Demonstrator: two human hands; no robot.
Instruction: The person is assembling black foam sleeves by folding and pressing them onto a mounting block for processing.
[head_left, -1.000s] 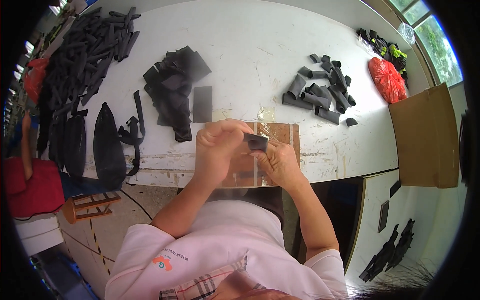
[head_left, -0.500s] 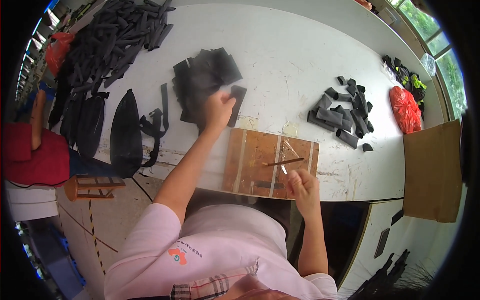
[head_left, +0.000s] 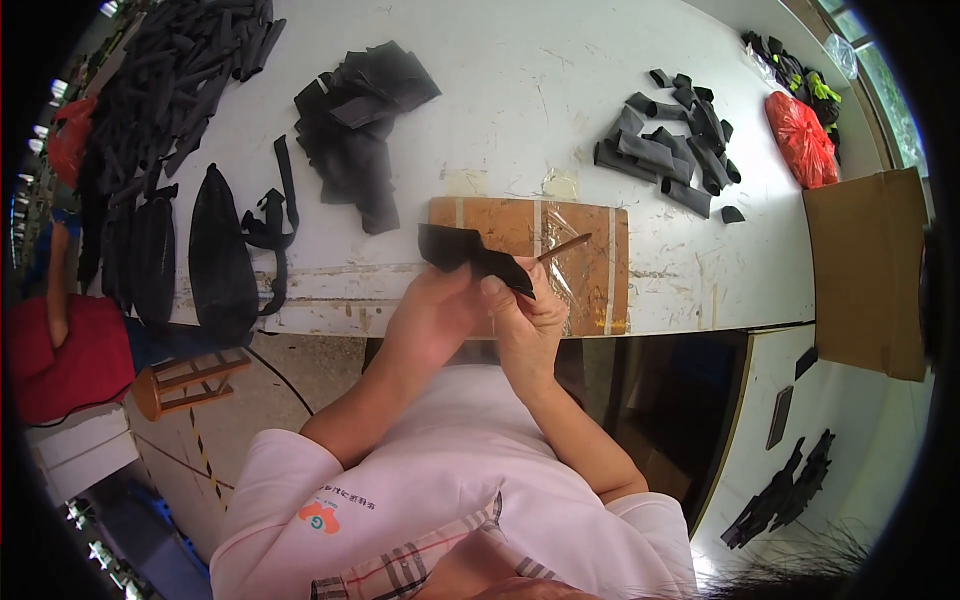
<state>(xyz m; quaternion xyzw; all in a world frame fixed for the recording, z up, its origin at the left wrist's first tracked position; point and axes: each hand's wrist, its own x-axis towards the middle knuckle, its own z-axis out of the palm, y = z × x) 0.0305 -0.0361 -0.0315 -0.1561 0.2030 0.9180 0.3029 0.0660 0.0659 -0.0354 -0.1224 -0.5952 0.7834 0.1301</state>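
Note:
Over the cardboard board (head_left: 590,290), both hands meet on a small piece of black fabric (head_left: 450,243). My left hand (head_left: 437,310) is closed on its left part, its fingers partly hidden under the material. The thumb and fingers of my right hand (head_left: 528,325) pinch the right end, which bends down toward me. A thin brown stick (head_left: 568,247) juts out beyond the right fingers, above the board; I cannot tell whether that hand grips it. Farther left lies an overlapping stack of flat black pieces (head_left: 350,130).
Rolled dark pieces (head_left: 650,150) lie to the right, near a red plastic bag (head_left: 800,140) and a cardboard box (head_left: 865,270). A large dark heap (head_left: 170,90) fills the far left, with long black fabric items (head_left: 222,255) before it. Another person's red sleeve (head_left: 75,360) shows at left.
My left hand has come from the stack to the board with a black fabric piece. My right hand has moved left and now pinches that piece too. The stick now lies at a steeper slant.

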